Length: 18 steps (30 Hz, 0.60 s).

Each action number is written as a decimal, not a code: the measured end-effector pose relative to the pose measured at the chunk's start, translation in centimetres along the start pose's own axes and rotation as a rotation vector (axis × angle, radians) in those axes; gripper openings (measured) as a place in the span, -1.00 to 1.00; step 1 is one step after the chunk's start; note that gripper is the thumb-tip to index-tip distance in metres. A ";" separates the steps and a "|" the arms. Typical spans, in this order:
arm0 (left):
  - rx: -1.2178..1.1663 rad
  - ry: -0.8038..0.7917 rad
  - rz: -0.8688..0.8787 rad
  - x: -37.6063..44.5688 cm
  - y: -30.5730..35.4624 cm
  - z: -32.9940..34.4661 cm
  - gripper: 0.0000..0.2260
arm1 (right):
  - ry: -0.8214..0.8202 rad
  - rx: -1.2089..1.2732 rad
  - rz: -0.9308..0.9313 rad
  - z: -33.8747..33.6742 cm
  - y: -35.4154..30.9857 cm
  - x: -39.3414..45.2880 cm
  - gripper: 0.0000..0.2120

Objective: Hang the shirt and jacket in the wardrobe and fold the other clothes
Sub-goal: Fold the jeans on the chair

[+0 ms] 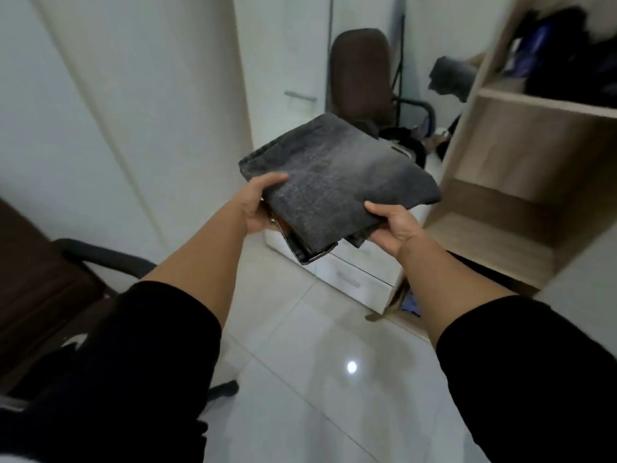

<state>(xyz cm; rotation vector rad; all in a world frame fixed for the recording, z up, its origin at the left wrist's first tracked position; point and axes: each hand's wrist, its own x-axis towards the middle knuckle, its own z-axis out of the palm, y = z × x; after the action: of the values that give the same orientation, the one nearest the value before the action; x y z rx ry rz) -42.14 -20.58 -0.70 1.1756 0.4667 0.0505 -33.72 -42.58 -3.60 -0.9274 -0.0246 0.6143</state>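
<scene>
Before the wooden shelf (pixel 521 182), left hand (pixel 257 208), right hand (pixel 394 225) outstretched, gripping folded grey jeans (pixel 337 182)

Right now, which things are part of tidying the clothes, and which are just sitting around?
Part of the job:
- folded grey garment, held by left hand and right hand
- wooden wardrobe shelf, bare
- dark clothes on the upper shelf

Just lying about:
- brown chair
- white drawers
</scene>
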 end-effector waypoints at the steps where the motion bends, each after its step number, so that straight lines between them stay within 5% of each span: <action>1: 0.025 -0.023 0.005 1.0 -0.4 2.5 -0.79 | 0.034 0.011 -0.032 -1.8 -1.5 -0.3 -0.78; 9: 0.107 -0.180 0.021 9.5 -5.3 19.4 -0.64 | 0.242 0.068 -0.153 -14.9 -10.5 -1.2 -0.79; 18: 0.105 -0.217 -0.035 18.4 -8.8 29.4 -0.53 | 0.376 0.182 -0.204 -23.8 -14.4 1.7 -0.80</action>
<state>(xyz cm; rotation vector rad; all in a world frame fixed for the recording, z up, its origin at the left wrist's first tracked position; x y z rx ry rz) -16.21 -44.65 -5.68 1.2593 0.3011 -0.1315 -18.78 -65.68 -7.72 -0.8382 0.2662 0.2421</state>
